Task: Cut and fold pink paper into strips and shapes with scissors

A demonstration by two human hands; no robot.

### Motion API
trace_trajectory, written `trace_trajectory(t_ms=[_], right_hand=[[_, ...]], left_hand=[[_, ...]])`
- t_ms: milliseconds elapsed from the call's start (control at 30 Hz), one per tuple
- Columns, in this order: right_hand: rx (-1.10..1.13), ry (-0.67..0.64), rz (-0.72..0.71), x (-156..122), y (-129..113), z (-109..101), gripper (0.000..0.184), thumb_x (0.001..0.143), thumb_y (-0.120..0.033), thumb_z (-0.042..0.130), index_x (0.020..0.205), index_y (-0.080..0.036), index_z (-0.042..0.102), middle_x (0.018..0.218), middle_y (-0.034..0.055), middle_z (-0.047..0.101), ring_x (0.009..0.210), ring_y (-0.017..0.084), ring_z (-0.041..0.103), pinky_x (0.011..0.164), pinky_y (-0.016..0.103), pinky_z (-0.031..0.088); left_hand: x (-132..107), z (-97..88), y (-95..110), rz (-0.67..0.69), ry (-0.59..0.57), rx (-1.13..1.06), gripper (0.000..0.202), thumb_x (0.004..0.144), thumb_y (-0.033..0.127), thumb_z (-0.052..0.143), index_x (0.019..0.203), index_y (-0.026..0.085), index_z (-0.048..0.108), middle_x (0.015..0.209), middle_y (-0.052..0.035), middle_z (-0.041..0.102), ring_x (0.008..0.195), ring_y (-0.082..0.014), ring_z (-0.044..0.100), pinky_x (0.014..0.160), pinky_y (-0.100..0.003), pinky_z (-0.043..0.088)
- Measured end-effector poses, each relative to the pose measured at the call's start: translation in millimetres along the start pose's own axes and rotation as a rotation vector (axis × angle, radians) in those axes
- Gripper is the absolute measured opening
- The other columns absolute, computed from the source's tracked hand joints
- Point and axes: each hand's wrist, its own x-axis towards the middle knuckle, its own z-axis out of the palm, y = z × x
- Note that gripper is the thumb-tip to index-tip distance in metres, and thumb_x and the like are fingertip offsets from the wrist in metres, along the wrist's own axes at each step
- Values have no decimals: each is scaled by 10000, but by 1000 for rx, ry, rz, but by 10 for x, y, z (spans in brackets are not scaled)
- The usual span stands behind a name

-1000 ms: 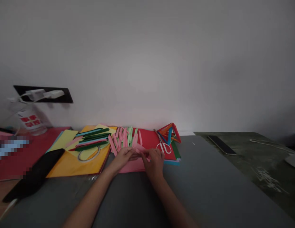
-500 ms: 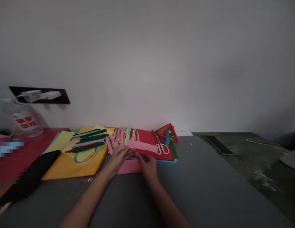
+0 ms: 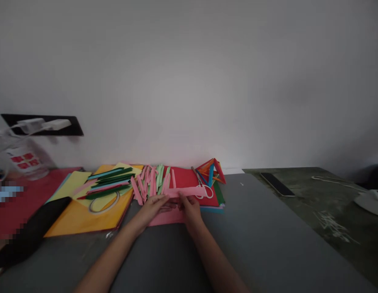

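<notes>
A pink paper strip [image 3: 189,191] stretches sideways between my hands, above a stack of coloured paper. My left hand [image 3: 156,206] pinches its left end. Fingers of my right hand [image 3: 189,205] are closed on its lower edge near the middle. Under my hands lies a pink sheet [image 3: 167,218], with a red sheet [image 3: 185,177] behind it. White-handled scissors [image 3: 207,191] rest on the red sheet, partly covered by the strip's right end. Several narrow pink strips [image 3: 143,183] and light green strips [image 3: 159,176] lie just beyond my left hand.
Left are yellow-orange sheets [image 3: 85,219], dark green strips [image 3: 116,179], a tape-like ring [image 3: 103,203], a black object [image 3: 33,232] and a bottle [image 3: 27,162]. Folded paper triangles [image 3: 213,173] stand near the wall. A phone [image 3: 277,184] and white scraps [image 3: 332,226] lie right.
The pink strip now looks narrower, its upper edge lower. My right hand has risen slightly onto its lower edge. The view has shifted a little to the right.
</notes>
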Motion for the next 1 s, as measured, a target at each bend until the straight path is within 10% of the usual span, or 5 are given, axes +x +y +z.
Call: trace_trajectory(t_ms=[1000], right_hand=[[-228, -103, -103, -123, -104, 59, 308, 619, -418, 589, 512, -129, 570, 441, -9, 500, 424, 79, 419, 435, 197, 328]], left_hand=[[-6, -12, 38, 78, 95, 248, 311, 594, 390, 618, 732, 114, 663, 642, -68, 680, 618, -184, 615, 644, -289, 470]])
